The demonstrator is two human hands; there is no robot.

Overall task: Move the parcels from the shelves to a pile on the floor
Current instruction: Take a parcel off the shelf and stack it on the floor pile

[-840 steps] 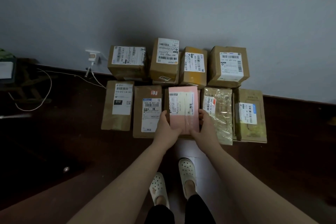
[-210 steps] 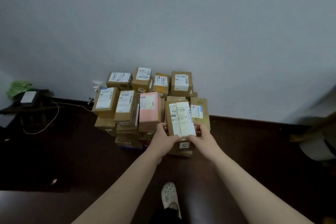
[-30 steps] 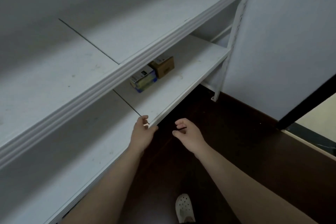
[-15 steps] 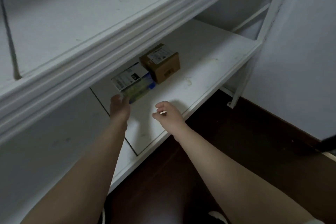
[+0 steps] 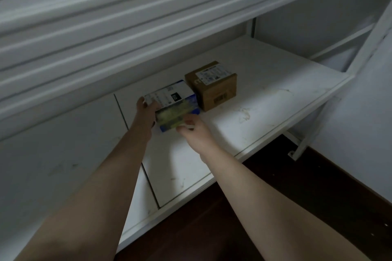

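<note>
As it lies on the shelf (image 5: 265, 99), blue parcel (image 5: 171, 96) between left grip (image 5: 145, 110) and right grip (image 5: 192, 128), both clamped on it

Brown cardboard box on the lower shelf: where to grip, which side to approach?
Probably span the brown box front face to back face, hand over its labelled top, reaching in level from the open front. The upper shelf overhangs, so no straight drop, and the blue-and-green parcel crowds its left face.

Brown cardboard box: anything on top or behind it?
Only a white shipping label lies on the brown cardboard box. Behind it shows bare white shelf board; the box hides the strip at its back.
</note>
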